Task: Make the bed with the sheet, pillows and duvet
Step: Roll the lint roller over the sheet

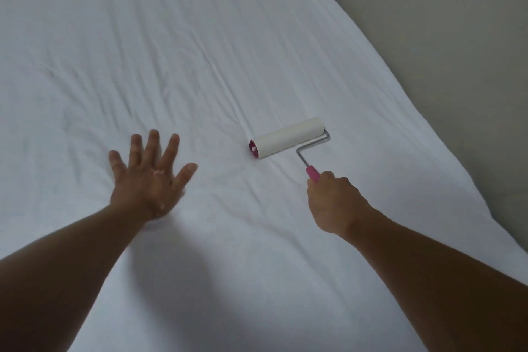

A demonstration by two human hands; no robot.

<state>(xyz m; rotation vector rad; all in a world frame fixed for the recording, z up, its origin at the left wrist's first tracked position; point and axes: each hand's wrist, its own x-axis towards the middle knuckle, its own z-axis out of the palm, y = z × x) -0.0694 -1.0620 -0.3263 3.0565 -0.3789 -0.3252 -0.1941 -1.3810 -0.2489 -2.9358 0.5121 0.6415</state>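
Dim, soft, even light

Muted and greyish across the white creased fabric sheet (pixel 200 37); broad soft shadow pooled below the bare forearms (pixel 71 271); slight motion blur at the spread left hand (pixel 148 177); wide-angle bowing along the right-hand sheet edge.

Both bare forearms reach forward from the near edge. The left grip (pixel 148 177) lies palm down, fingers (pixel 153 144) straight and spread. The right grip (pixel 333 203) is curled round the lint roller (pixel 287 137) handle.
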